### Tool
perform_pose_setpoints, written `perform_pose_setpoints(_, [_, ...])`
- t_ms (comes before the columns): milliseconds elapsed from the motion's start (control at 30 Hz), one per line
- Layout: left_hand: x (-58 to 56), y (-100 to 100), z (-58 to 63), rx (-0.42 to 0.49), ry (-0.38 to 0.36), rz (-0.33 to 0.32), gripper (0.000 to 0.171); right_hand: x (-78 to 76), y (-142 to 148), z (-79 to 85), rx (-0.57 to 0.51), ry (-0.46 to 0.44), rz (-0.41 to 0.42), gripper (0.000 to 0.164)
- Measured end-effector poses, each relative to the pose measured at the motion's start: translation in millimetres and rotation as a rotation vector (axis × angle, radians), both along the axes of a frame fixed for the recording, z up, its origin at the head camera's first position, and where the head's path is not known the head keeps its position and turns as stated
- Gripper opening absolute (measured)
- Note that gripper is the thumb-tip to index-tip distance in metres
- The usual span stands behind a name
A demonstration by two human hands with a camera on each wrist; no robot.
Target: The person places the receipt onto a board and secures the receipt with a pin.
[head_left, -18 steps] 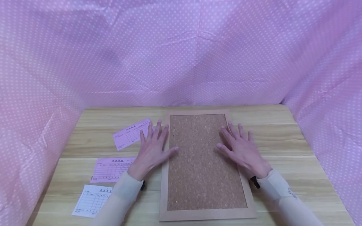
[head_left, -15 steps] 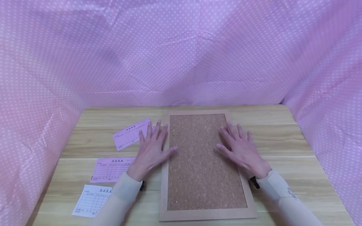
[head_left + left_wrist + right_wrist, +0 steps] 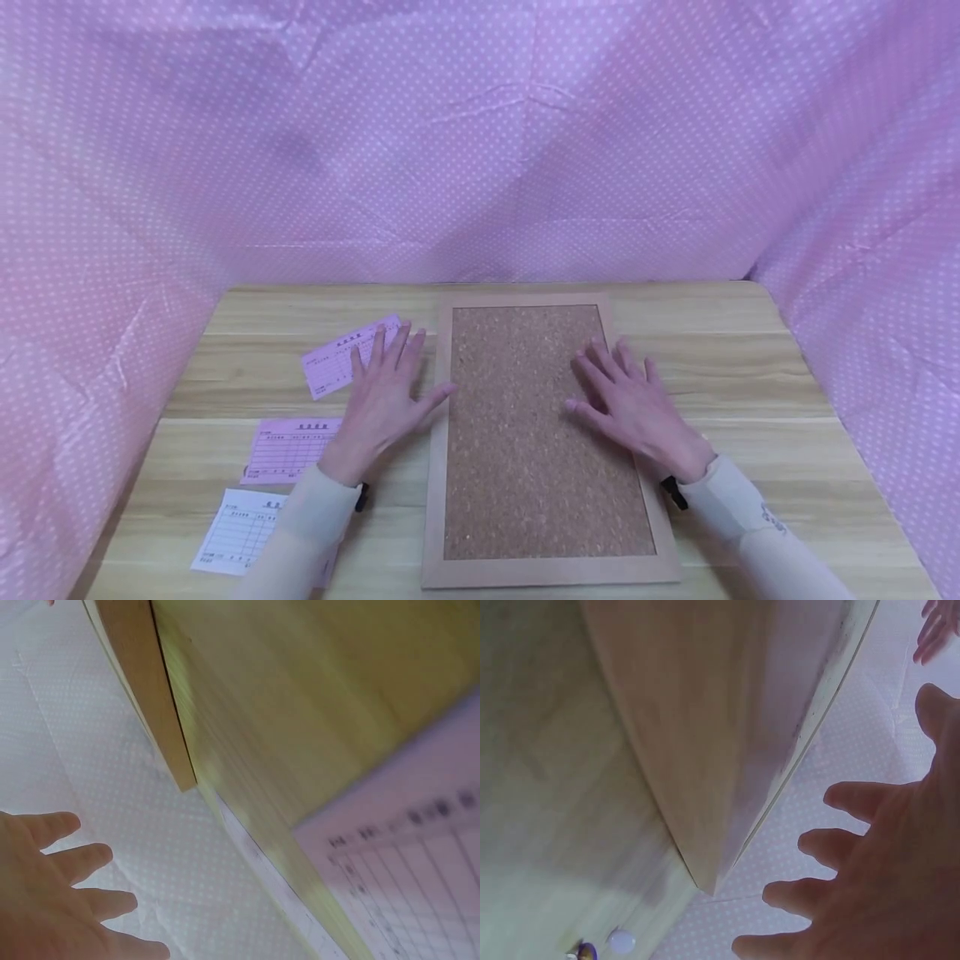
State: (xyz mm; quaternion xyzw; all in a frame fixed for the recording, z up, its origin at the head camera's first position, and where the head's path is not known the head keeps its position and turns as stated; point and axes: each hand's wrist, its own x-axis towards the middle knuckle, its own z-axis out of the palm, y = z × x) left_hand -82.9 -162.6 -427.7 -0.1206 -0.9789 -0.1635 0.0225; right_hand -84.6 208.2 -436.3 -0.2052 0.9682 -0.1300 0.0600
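Corkboard (image 3: 532, 467) in a pale wooden frame (image 3: 551, 570) lies flat on the surface (image 3: 750, 358). The left hand (image 3: 381, 408), fingers spread apart, partly hides the farther pink slip (image 3: 326, 368); the right hand (image 3: 641, 412), fingers also apart, is over the corkboard's right side, though I can't tell whether it touches. A nearer pink slip (image 3: 288, 452) and a white slip (image 3: 234, 533) lie to the left.

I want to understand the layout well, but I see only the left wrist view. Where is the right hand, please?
Observer: The right hand is over the right side of the cork board, with fingers spread; whether it touches, I cannot tell.
Operator: Thank you. Is there also any paper which is not pink?
Observer: Yes, a white paper lies at the near left of the table, partly hidden by the left sleeve.
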Motion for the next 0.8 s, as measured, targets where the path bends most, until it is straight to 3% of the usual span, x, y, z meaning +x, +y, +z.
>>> perform_pose_setpoints(800, [3.2, -54, -1.7, -0.034, -0.027, 0.021, 0.092, 4.9, -5, -6.0, 0.03, -0.058, 0.111, 0.084])
